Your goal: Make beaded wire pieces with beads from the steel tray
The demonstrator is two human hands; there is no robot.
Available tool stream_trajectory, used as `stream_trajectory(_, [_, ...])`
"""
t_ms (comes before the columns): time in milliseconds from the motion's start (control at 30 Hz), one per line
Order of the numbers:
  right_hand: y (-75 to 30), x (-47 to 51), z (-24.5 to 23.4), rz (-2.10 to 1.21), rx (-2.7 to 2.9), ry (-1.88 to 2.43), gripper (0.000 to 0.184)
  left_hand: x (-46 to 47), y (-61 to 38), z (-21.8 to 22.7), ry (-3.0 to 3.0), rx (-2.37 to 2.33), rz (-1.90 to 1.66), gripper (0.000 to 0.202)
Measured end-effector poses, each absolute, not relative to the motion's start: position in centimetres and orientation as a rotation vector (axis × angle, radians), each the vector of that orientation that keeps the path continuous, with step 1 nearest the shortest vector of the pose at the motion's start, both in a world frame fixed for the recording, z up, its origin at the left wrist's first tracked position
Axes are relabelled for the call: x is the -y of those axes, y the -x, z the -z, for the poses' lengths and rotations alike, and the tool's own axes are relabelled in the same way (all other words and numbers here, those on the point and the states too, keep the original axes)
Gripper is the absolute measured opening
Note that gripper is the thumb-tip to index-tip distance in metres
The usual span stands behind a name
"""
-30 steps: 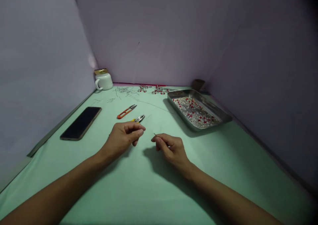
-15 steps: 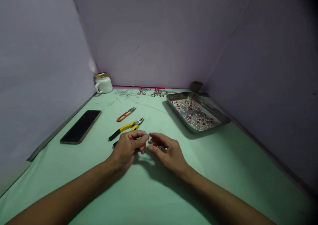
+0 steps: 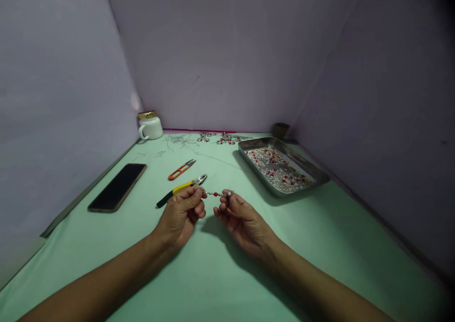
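Note:
Between my two hands a short string of beads (image 3: 215, 194) is stretched out level, with a red bead in its middle and small pale ones to either side. My left hand (image 3: 183, 210) pinches its left end between thumb and forefinger. At the other end my right hand (image 3: 245, 222) has thumb and fingertips closed on it, with a pearly bead showing at the tips. Yellow and black pliers (image 3: 183, 186) lie just behind my left hand, which partly covers them. Orange thread snips (image 3: 181, 169) rest beyond the pliers.
At the right stands a metal tray (image 3: 258, 173) with many white and red beads. A phone (image 3: 119, 188) lies at the left. Along the back are a white mug (image 3: 152, 129), loose wires (image 3: 179, 140), beaded pieces (image 3: 225, 138) and a dark cup (image 3: 280, 130). Walls enclose the green cloth (image 3: 227, 284).
My hands have moved slightly apart, and the bead string is now drawn out between them. My right hand has rolled palm-up. The whole view has shifted slightly.

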State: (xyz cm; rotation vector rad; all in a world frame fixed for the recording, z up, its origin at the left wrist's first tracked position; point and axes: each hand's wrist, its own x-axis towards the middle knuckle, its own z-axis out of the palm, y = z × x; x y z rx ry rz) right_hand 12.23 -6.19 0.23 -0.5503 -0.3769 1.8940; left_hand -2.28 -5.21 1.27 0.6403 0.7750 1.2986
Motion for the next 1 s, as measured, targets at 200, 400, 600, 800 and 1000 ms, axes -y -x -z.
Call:
stream_trajectory(200, [-12.39, 5.9, -0.1, -1.865, 0.34, 0.582, 0.034, 5.15, 2.23, -1.18, -0.651, -0.788, -1.273, 0.008])
stream_trajectory(400, [-12.4, 5.93, 0.15, -1.884, 0.333, 0.604, 0.03, 5.15, 2.2, -1.2, -0.608, -0.815, -1.237, 0.005])
stream_trajectory(600, [-12.44, 5.94, 0.6, -1.92, 0.31, 0.611, 0.029, 5.18, 2.0, -1.42, -0.547, -0.834, -1.166, 0.008])
stream_trajectory(800, [-12.4, 5.84, 0.76, -1.923, 0.247, 0.623, 0.03, 5.2, 1.94, -1.43, -0.529, -0.847, -1.164, 0.007])
stream_trajectory(1000, [-12.45, 5.71, 0.68, -1.946, 0.169, 0.615, 0.026, 5.37, 1.85, -1.26, -0.554, -0.823, -1.142, 0.009])
